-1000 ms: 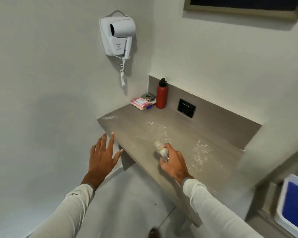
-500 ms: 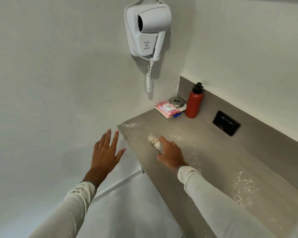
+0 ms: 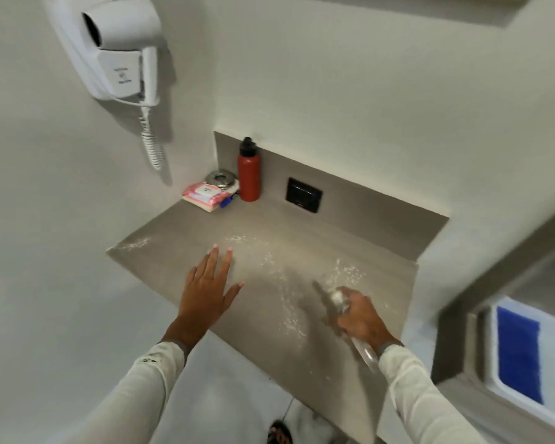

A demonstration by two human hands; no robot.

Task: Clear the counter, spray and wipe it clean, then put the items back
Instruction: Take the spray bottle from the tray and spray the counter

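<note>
A: While the right hand stays closed around the small clear plastic spray bottle, nozzle end blurred, what's on the matte grey stone bench?

B: Back left corner: tall red metal water bottle with black cap, upright; contents not visible. Beside it a pink flat wipes pack and a round chrome dish.

A: Versus a second ago?

B: Left hand has come over the bench's front edge, flat, fingers spread, holding nothing. Bottle hand is now at the right end. White speckled droplets scattered across the smooth top.
</note>
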